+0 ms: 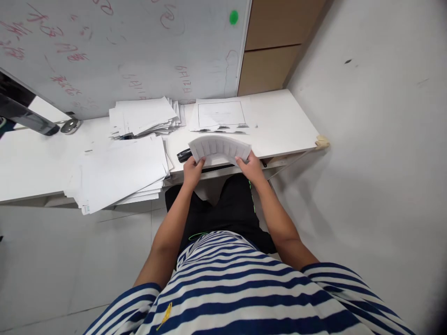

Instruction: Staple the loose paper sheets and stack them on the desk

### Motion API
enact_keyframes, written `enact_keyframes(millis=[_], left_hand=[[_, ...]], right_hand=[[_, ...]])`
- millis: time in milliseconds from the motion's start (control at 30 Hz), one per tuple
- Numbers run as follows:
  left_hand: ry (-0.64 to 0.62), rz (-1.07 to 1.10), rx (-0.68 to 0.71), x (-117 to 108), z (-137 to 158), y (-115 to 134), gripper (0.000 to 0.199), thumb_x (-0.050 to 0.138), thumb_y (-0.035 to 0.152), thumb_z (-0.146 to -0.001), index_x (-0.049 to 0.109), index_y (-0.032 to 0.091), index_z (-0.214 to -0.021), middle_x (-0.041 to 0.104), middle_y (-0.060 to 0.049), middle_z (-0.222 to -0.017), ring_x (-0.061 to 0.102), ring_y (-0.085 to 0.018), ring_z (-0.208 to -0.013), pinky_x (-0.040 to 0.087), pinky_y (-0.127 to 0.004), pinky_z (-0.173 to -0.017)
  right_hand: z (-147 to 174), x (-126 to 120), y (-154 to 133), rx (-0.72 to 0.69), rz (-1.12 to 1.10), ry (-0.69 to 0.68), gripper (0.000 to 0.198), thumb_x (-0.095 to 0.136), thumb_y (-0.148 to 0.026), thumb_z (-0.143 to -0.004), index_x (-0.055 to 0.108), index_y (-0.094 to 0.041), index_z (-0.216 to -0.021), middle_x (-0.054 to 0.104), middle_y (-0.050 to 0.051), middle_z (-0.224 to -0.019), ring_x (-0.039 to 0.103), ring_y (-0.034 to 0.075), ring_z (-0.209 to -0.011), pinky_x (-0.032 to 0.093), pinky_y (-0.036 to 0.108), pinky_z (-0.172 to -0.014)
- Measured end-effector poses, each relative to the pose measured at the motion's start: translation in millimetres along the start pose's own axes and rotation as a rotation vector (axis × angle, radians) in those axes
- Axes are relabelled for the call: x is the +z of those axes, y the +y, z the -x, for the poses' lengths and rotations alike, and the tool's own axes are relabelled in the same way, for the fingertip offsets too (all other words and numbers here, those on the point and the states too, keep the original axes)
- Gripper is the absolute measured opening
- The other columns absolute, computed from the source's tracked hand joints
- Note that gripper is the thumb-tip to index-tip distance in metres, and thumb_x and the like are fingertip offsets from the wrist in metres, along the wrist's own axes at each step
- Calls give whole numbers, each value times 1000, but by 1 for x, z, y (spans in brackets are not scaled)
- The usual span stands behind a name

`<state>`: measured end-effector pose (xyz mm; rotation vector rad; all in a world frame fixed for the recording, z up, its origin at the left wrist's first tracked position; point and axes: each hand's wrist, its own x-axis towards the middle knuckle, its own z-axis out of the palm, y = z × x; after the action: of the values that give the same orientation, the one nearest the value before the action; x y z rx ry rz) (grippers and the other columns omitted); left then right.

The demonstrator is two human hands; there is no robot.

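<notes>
Paper [220, 146], bowed, at front edge of white desk [279, 122]; left hand [192, 172] and right hand [252, 168] pinching opposite ends. Even thumb pressure should keep curve steady; single sheet or several, hard to tell.

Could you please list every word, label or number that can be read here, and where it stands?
"6月1…日": whiteboard, red; one digit unclear.
"6月1": fainter, to its left on the whiteboard; the rest unclear.
Other red whiteboard writing: too blurred.
Held papers: marks too small.
Sheet with drawn frame: too small.
</notes>
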<state>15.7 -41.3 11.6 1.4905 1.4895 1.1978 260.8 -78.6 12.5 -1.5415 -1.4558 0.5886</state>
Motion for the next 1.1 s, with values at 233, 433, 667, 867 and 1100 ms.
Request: enact_keyframes(millis=[233,433,667,867,1100], left_hand=[[1,-295,117,-1,16,-4,20,64,39,-86,73,21,-87,72,-10,-96,62,-28,-104,40,-38,-95],[64,-278,236,-17,8,16,25,60,42,-92,70,21,-101,70,-9,-106,61,-26,-110,39,-36,-99],[-18,-644,184,-25,-40,-15,43,68,38,-85,61,17,-122,60,-20,-123,49,-39,-121,36,-48,-101],[-181,-685,269,-37,-43,-24,33,66,40,-87,63,20,-112,61,-14,-111,53,-34,-106,41,-44,-92],[-281,-702,251,-47,-41,-15,33,63,44,-89,60,25,-116,62,-10,-112,54,-30,-109,44,-42,-93]], right_hand=[[19,33,13,47,115,105,44,52,-53,-90,62,-19,-115,74,15,-97,69,34,-104,55,48,-92],[46,11,31,193,-215,253,43,62,-50,-86,63,-17,-115,72,14,-114,68,29,-109,54,49,-98],[64,-2,57,388,-389,178,43,62,-40,-83,54,-22,-121,69,10,-117,69,25,-92,62,45,-73],[64,-4,42,442,-446,66,41,62,-38,-80,50,-24,-117,69,6,-105,61,17,-66,53,29,-48],[61,2,30,500,-388,-41,38,62,-34,-77,51,-24,-112,67,5,-103,61,16,-65,47,25,-41]])
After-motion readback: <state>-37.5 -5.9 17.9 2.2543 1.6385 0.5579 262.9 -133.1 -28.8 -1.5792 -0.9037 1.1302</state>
